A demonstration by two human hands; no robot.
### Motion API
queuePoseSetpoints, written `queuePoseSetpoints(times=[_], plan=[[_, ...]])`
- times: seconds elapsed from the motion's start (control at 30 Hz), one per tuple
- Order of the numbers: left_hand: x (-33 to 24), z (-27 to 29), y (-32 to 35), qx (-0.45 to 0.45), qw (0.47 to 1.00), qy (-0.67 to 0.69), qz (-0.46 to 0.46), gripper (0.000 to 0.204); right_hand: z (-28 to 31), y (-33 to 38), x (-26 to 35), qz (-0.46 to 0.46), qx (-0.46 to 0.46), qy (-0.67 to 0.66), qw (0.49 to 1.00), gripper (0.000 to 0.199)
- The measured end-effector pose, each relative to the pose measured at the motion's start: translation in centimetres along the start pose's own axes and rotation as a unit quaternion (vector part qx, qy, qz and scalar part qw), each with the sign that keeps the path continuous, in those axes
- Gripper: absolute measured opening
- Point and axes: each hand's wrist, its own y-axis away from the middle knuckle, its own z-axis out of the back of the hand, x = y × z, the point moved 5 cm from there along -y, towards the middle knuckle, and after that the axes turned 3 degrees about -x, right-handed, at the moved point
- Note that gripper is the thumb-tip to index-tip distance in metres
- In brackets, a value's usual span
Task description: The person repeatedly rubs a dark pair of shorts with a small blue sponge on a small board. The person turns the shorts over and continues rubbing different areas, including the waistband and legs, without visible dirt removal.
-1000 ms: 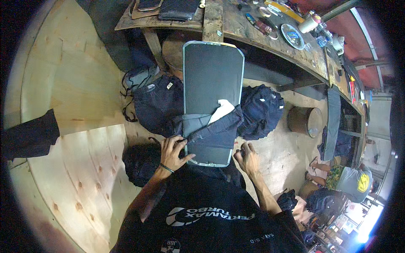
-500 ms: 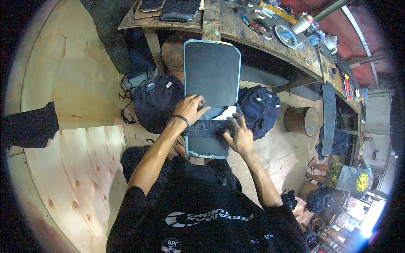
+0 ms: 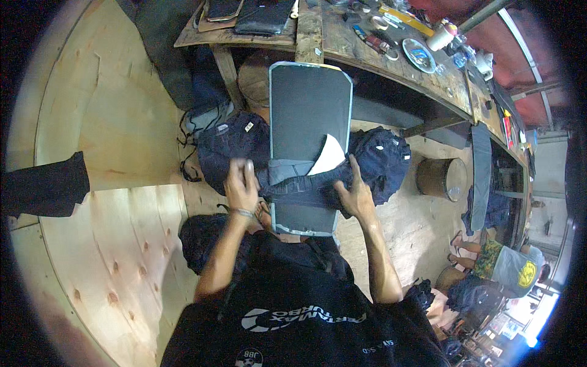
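Note:
A dark board [image 3: 310, 110] with pale taped edges stands lengthwise before me. Dark denim garments are draped across it, with a gathered waistband [image 3: 302, 185] over its lower part. A grey strip of cloth [image 3: 287, 171] lies along that band, and a white pointed piece [image 3: 329, 156] sticks up beside it. My left hand [image 3: 243, 189] is at the band's left end, fingers stretched upward and slightly blurred. At the right end, my right hand [image 3: 356, 194] rests against the denim, index finger straight and thumb apart. Its other fingers are partly hidden.
Dark denim bundles hang left [image 3: 232, 144] and right [image 3: 382, 162] of the board. A wooden workbench [image 3: 361, 58] bears a bowl [image 3: 419, 55], a thread cone [image 3: 442, 37] and tools. A round drum stool [image 3: 440, 178] stands right; another person [image 3: 510, 263] sits farther off.
My left hand has moved left and down, off the board's middle to the band's end. The white piece now stands more upright and shows more. My right hand has shifted slightly right and down.

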Motion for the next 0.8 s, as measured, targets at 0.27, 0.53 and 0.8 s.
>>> queuePoseSetpoints(times=[0.27,0.53,0.8], plan=[[-1.1,-11.0,8.2,0.122,0.926,-0.277,-0.227,0.094,0.4,-5.5,1.2,-0.023,-0.047,-0.096,0.994,0.071],[-6.6,-18.2,-11.5,0.176,0.842,-0.37,-0.351,0.13,-0.2,-18.0,-0.6,-0.017,-0.071,-0.371,0.926,0.064],[-7.2,-17.4,-11.6,0.175,0.803,-0.325,-0.469,0.115,-0.9,-25.0,-3.0,-0.091,-0.055,-0.45,0.887,0.063]])
